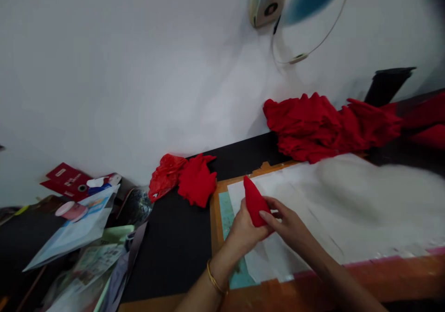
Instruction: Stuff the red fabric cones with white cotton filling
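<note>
A pointed red fabric piece [255, 200] stands tip up between my hands, over the left part of the white sheet. My left hand [239, 231] is wrapped round its lower left side, a gold-coloured bangle on the wrist. From the right, my right hand [283, 219] grips the lower edge of the same piece, with the thumb on its near face. Just to the right on the white sheet [288, 251] lies a large whitish mass [375, 200], too blurred to name. The inside of the fabric piece is hidden.
Heaped red fabric pieces [313, 126] lie against the wall. A smaller red fabric pile [198, 180] and a red plastic bag [166, 173] sit at the back left. Papers [74, 228], a pink spool [71, 211] and a pale green bin [120, 232] crowd the left. A fan [267, 8] hangs above.
</note>
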The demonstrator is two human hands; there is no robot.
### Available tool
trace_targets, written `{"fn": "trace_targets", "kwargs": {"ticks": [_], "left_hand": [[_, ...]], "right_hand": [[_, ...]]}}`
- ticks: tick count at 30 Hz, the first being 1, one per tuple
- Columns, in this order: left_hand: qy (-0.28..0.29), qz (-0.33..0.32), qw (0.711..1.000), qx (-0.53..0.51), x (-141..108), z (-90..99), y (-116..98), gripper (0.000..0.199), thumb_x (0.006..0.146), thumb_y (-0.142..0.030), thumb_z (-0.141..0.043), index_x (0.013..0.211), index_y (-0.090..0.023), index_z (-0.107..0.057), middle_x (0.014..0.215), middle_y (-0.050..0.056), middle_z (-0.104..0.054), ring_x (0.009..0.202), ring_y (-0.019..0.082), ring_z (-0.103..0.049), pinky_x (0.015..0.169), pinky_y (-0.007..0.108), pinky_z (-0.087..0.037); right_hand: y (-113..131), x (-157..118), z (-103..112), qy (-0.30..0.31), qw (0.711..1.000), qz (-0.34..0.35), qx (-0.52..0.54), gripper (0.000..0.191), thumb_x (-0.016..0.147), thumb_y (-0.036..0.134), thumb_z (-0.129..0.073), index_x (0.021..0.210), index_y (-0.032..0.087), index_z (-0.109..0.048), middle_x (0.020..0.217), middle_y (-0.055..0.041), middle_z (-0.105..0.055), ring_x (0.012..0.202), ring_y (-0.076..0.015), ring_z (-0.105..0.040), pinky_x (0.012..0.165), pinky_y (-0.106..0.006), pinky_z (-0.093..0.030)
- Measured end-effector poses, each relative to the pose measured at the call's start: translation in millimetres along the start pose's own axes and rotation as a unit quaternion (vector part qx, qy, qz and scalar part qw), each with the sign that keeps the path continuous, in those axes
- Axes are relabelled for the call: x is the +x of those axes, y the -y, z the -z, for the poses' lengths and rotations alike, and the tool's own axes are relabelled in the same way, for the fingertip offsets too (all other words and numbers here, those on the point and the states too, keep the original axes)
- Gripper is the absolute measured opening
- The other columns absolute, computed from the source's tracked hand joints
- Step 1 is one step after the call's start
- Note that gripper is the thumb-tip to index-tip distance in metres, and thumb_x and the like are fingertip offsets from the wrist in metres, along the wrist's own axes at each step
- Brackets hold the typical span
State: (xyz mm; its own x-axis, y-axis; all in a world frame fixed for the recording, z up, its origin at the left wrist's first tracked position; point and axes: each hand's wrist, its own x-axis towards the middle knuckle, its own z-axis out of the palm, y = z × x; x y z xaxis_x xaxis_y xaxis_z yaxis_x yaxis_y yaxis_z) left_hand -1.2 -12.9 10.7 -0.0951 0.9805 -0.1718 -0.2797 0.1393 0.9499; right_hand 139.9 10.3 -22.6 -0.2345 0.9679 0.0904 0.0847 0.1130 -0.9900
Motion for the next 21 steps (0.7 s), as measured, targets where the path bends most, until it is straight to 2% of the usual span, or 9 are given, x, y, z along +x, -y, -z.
{"fn": "trace_targets", "kwargs": {"ticks": [2,4,7,10,13,15,17,19,21], "left_hand": [[0.059,-0.018,0.996,0.060,-4.0,1.9,-3.9,0.065,0.055,-0.011,-0.085,0.116,-0.018,-0.064,0.107,0.011,-0.070,0.092,0.024,-0.066,0.081,0.030,-0.052],[0.087,-0.021,0.993,0.079,-4.7,9.6,-6.6,0.063,0.065,-0.017,-0.081,0.124,-0.018,-0.059,0.114,0.013,-0.067,0.099,0.024,-0.064,0.085,0.030,-0.051],[0.077,0.001,0.995,0.058,-0.4,22.2,-4.3,0.056,0.070,-0.023,-0.078,0.123,-0.019,-0.060,0.112,0.012,-0.068,0.095,0.022,-0.065,0.083,0.029,-0.050],[0.031,-0.004,0.997,0.074,4.4,25.8,5.6,0.051,0.067,-0.022,-0.080,0.116,-0.021,-0.065,0.106,0.008,-0.069,0.090,0.019,-0.064,0.080,0.025,-0.049],[-0.039,-0.018,0.997,0.070,6.5,26.2,14.4,0.033,0.075,-0.030,-0.074,0.107,-0.021,-0.069,0.106,0.008,-0.069,0.096,0.019,-0.063,0.085,0.025,-0.046],[-0.073,-0.002,0.997,0.017,6.6,30.9,15.9,0.032,0.081,-0.037,-0.067,0.109,-0.020,-0.069,0.109,0.009,-0.069,0.098,0.019,-0.062,0.087,0.026,-0.046],[-0.085,0.028,0.995,-0.043,6.0,39.6,14.5,0.036,0.083,-0.042,-0.065,0.111,-0.020,-0.068,0.109,0.010,-0.069,0.095,0.018,-0.063,0.084,0.026,-0.046],[-0.092,0.048,0.992,-0.072,4.7,49.1,12.6,0.035,0.079,-0.037,-0.071,0.108,-0.018,-0.069,0.107,0.010,-0.069,0.089,0.017,-0.063,0.081,0.026,-0.047],[-0.102,0.051,0.991,-0.077,2.9,55.4,12.3,0.032,0.070,-0.025,-0.078,0.101,-0.017,-0.071,0.100,0.009,-0.070,0.084,0.016,-0.063,0.081,0.026,-0.047]], "right_hand": [[1.4,6.0,-0.1,0.023,0.997,-0.041,0.059,0.035,0.082,0.046,-0.062,0.104,0.020,-0.064,0.095,-0.0056,-0.071,0.080,-0.0227,-0.066,0.073,-0.035,-0.055],[2.7,8.7,0.1,0.030,0.989,-0.077,0.125,0.030,0.083,0.047,-0.062,0.096,0.020,-0.064,0.086,-0.0029,-0.070,0.074,-0.0200,-0.064,0.068,-0.032,-0.053],[3.4,8.6,-4.4,0.031,0.979,-0.090,0.180,0.028,0.081,0.046,-0.064,0.087,0.018,-0.062,0.078,-0.0013,-0.066,0.065,-0.0157,-0.058,0.062,-0.028,-0.049],[3.9,7.5,-14.1,0.027,0.978,-0.085,0.187,0.028,0.081,0.045,-0.063,0.088,0.018,-0.063,0.085,-0.0040,-0.067,0.065,-0.0153,-0.057,0.063,-0.029,-0.049],[5.3,4.2,-16.4,-0.024,0.990,-0.058,0.125,0.032,0.083,0.046,-0.059,0.098,0.018,-0.065,0.097,-0.0069,-0.068,0.078,-0.0195,-0.061,0.072,-0.033,-0.051],[6.0,-2.9,-9.7,-0.068,0.996,-0.025,0.041,0.033,0.084,0.047,-0.057,0.102,0.020,-0.065,0.101,-0.0068,-0.068,0.084,-0.0217,-0.062,0.078,-0.035,-0.051],[5.8,-16.6,0.2,-0.087,0.995,0.003,-0.039,0.030,0.087,0.047,-0.056,0.099,0.022,-0.065,0.098,-0.0061,-0.069,0.084,-0.0224,-0.064,0.079,-0.035,-0.052],[4.9,-37.3,7.6,-0.078,0.992,0.027,-0.099,0.025,0.089,0.046,-0.055,0.092,0.023,-0.066,0.090,-0.0051,-0.070,0.079,-0.0223,-0.065,0.074,-0.033,-0.053],[3.6,-62.4,8.0,-0.054,0.988,0.052,-0.135,0.022,0.090,0.043,-0.054,0.089,0.025,-0.066,0.085,-0.0040,-0.071,0.075,-0.0218,-0.067,0.066,-0.030,-0.055]]}}
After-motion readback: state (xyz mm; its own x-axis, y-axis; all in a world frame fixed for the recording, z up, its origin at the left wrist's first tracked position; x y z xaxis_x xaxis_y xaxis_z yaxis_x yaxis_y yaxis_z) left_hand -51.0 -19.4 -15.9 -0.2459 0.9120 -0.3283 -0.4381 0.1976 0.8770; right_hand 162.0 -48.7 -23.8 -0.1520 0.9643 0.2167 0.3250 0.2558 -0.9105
